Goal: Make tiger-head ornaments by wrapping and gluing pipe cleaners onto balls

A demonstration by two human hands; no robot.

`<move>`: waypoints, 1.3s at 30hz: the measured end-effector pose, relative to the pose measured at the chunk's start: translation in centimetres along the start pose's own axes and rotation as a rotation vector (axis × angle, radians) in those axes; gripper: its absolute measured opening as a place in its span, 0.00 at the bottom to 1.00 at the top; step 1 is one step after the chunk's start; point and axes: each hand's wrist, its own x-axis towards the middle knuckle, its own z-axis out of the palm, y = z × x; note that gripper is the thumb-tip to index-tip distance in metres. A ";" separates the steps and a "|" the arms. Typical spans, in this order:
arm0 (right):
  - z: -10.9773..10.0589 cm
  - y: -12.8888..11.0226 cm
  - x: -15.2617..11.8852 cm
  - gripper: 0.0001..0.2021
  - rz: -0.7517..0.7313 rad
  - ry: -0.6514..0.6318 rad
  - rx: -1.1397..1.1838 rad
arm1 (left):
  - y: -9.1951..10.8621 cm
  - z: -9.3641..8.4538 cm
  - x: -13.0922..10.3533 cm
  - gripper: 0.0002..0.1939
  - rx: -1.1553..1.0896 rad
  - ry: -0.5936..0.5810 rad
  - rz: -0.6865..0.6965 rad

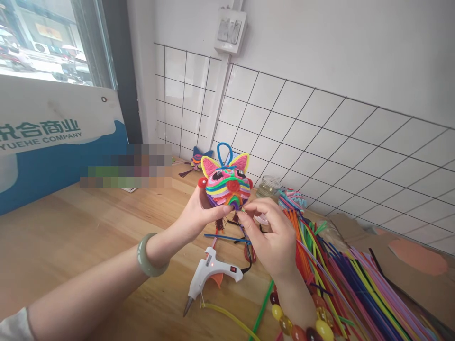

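A colourful cat-like head (232,187) of wound pipe cleaners has pink ears edged in yellow, a blue loop on top and dark tassels below. My left hand (199,208) holds it from the left and underneath, thumb at its lower front. On the right, my right hand (272,229) has thumb and index finger pinched together at the head's lower edge, by a purple piece; whatever lies between those fingertips is too small to make out. Below the hands, a white glue gun (213,272) rests on the wooden table (142,303), nozzle toward the front.
Many coloured pipe cleaners (369,289) spread over the right side, beside brown cardboard (391,265). A glass jar (269,186) and a second, blue-eared figure (197,159) stand near the wire grid. Loose green (263,310) and yellow strips (231,317) lie near the glue gun.
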 end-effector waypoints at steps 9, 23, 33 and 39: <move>0.6 -0.1 -0.1 0.04 0.056 -0.102 0.031 | -0.7 -0.4 0.4 0.22 -0.006 0.010 -0.049; -1.3 5.0 0.5 0.18 0.661 -0.414 0.430 | -1.9 -2.5 1.2 0.19 -0.384 0.073 -0.363; -0.4 6.1 0.1 0.20 0.733 -0.519 0.466 | -1.6 -3.1 1.8 0.18 -0.359 0.121 -0.287; 1.7 9.8 -1.6 0.20 0.763 -0.648 0.338 | -1.7 -3.1 1.9 0.16 -0.354 0.181 -0.302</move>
